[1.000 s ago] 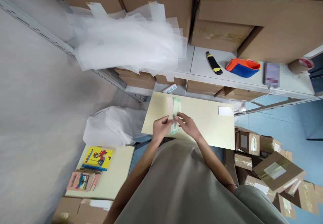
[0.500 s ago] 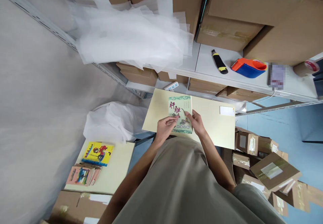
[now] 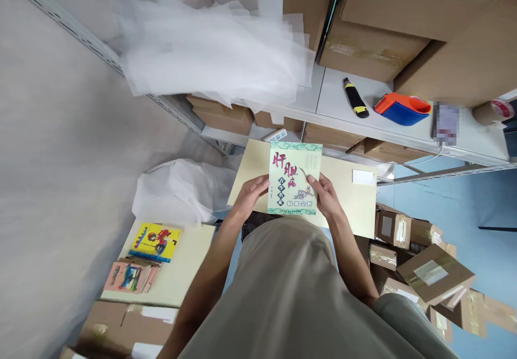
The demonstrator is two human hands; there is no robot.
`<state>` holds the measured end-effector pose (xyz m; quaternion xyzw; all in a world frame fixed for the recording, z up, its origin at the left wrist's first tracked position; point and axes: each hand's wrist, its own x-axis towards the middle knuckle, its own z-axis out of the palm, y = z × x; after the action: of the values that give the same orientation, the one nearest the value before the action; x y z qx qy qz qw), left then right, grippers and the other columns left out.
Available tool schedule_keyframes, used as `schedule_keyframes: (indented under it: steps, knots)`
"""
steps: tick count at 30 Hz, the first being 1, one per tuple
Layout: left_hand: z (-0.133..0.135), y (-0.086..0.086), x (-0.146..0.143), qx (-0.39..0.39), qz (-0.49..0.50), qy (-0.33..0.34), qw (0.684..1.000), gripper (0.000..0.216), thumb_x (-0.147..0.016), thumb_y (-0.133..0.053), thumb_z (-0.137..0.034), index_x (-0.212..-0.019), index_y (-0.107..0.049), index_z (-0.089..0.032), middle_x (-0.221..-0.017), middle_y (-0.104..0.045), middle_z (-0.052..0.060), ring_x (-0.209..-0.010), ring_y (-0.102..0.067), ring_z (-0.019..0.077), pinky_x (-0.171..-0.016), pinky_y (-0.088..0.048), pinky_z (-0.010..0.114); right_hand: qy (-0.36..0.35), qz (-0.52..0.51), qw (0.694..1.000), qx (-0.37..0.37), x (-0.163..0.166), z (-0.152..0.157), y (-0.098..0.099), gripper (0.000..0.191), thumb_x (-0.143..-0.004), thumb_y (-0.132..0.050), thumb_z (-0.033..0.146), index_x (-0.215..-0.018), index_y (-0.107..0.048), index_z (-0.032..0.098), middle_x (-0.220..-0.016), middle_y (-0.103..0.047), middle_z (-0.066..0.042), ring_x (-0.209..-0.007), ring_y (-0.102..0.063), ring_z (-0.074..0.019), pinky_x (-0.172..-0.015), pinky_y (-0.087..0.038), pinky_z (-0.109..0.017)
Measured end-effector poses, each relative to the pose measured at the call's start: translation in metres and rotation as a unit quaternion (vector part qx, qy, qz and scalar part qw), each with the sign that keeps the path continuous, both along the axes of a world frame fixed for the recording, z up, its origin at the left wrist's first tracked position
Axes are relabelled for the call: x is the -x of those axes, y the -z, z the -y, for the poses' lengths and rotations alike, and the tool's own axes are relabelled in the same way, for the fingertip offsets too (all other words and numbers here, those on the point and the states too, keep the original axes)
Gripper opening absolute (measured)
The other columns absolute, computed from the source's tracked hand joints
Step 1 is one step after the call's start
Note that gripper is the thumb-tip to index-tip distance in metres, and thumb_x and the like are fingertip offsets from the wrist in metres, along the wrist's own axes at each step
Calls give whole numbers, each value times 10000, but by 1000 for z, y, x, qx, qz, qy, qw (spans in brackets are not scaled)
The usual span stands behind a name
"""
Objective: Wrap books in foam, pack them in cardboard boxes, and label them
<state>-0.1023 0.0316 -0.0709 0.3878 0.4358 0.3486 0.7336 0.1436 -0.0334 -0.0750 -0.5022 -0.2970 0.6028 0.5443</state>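
I hold a pale green book with large red characters on its cover, face up in front of me above a small cream table. My left hand grips its left edge near the bottom. My right hand grips the lower right edge, thumb on the cover. Both hands are closed on the book.
A white card lies on the table's right side. The shelf behind carries a yellow-black utility knife, an orange-blue tape dispenser, a pile of white foam sheets and cardboard boxes. Colourful books lie lower left; taped parcels are piled right.
The book turned from edge-on to cover up and rose toward me. Both hands shifted outward to its left and right edges.
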Motion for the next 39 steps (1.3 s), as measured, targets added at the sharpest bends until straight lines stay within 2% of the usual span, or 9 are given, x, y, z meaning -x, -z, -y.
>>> schedule_keyframes:
  steps: [2, 7, 15, 19, 22, 27, 31, 35, 39]
  knots:
    - [4, 0, -6, 26, 14, 26, 999, 624, -714, -1005, -631, -1093, -893, -148, -1162, -877, 171, -1200, -806, 410, -1040, -640, 496, -6, 2, 1000, 1, 2, 1, 2, 593, -908, -874, 702, -1300, -797, 263, -1165, -880, -73, -1115, -832, -327, -871, -700, -440]
    - [11, 2, -13, 51, -9, -16, 999, 662, -620, -1060, -641, -1021, -891, -141, -1038, -883, 141, -987, -831, 342, -868, -649, 422, -15, 7, 1000, 12, 9, 3, 3, 625, -909, -863, 727, -1322, -795, 263, -1126, -879, -66, -1070, -831, -318, -845, -689, -426]
    - [14, 4, -15, 59, -21, -53, 997, 731, -591, -1065, -684, -1049, -885, -143, -1012, -883, 126, -908, -831, 308, -787, -652, 376, -17, 34, 999, 20, 11, -7, -4, 646, -899, -850, 762, -1264, -801, 231, -1125, -879, -76, -1027, -826, -313, -833, -677, -410]
    - [12, 7, -9, 7, -47, -38, 998, 698, -667, -1027, -691, -1091, -882, -155, -1094, -884, 136, -964, -832, 319, -832, -675, 401, -87, 56, 995, -10, 0, -8, -1, 658, -875, -926, 658, -1368, -754, 258, -1321, -847, -93, -1171, -805, -334, -967, -692, -458]
    - [9, 8, -2, -66, -83, 9, 994, 622, -741, -985, -691, -1088, -884, -185, -1141, -883, 125, -1063, -829, 333, -949, -680, 446, -98, 91, 990, -51, -10, -8, 0, 682, -846, -953, 653, -1373, -755, 269, -1397, -818, -108, -1284, -767, -356, -1089, -655, -516]
    - [-2, -3, 1, -249, -117, 36, 961, 508, -811, -973, -624, -1169, -911, -269, -1455, -797, 136, -1524, -638, 394, -1294, -515, 542, -102, 174, 966, -162, -16, -8, -17, 624, -798, -969, 725, -1236, -836, 301, -1523, -757, -123, -1581, -569, -411, -1363, -396, -603]
    - [-9, -16, -4, -329, -138, 18, 934, 336, -906, -903, -585, -1094, -923, -308, -1514, -765, 115, -1618, -543, 380, -1357, -441, 583, -85, 212, 954, -194, -14, -7, -31, 587, -809, -916, 805, -1172, -861, 346, -1628, -689, -88, -1715, -386, -408, -1429, -247, -639]
    - [-9, -25, -4, -345, -143, 18, 927, 255, -899, -909, -502, -1061, -924, -305, -1420, -811, 107, -1548, -618, 369, -1358, -445, 572, -79, 203, 957, -193, -17, -3, -30, 580, -863, -882, 784, -1242, -848, 347, -1589, -718, -89, -1689, -438, -399, -1425, -279, -627]
    - [-4, -31, 2, -280, -168, 20, 945, 339, -867, -921, -499, -1110, -914, -263, -1311, -849, 107, -1340, -759, 360, -1259, -561, 511, -72, 181, 969, -150, -22, 4, -15, 715, -885, -888, 741, -1447, -762, 318, -1551, -738, -131, -1527, -629, -393, -1320, -475, -574]
